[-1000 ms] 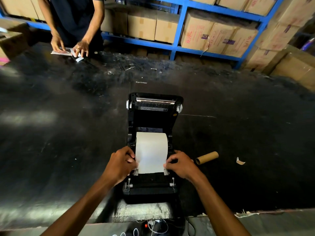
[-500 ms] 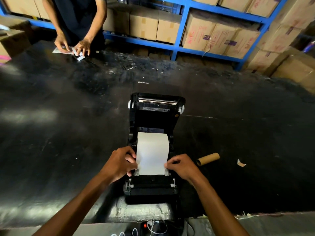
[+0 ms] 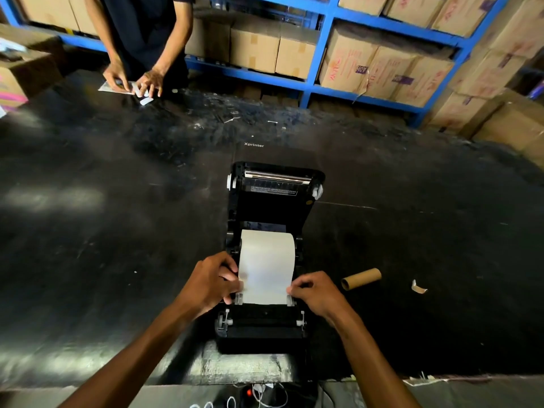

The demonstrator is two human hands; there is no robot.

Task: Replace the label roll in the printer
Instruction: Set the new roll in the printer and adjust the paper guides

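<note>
storeroom: blue steel racking (image 3: 323, 45) along the far wall, packed with taped cardboard cartons (image 3: 297, 51), more cartons piled at right. big black worktable (image 3: 88, 231) fills most of the view, scuffed, dusty, glare patches on the left, paper scraps toward the far edge. second person (image 3: 144, 28) in a dark top stands at the far left side, both hands on small white papers (image 3: 117, 87). black label printer (image 3: 265, 328) sits at the near edge, centre, lid (image 3: 275, 195) swung open and back. white label roll (image 3: 266, 266) sits in the printer bay, its free end drawn toward the near side between the guides. left hand (image 3: 212, 282) curled, fingers pinching the left edge of the paper; right hand (image 3: 316, 293) curled, fingertips pinching the right edge. empty cardboard core (image 3: 361, 278) lies on the table just right of the printer, small torn scrap (image 3: 418, 287) further right. cables (image 3: 265, 396) below the table edge.
</note>
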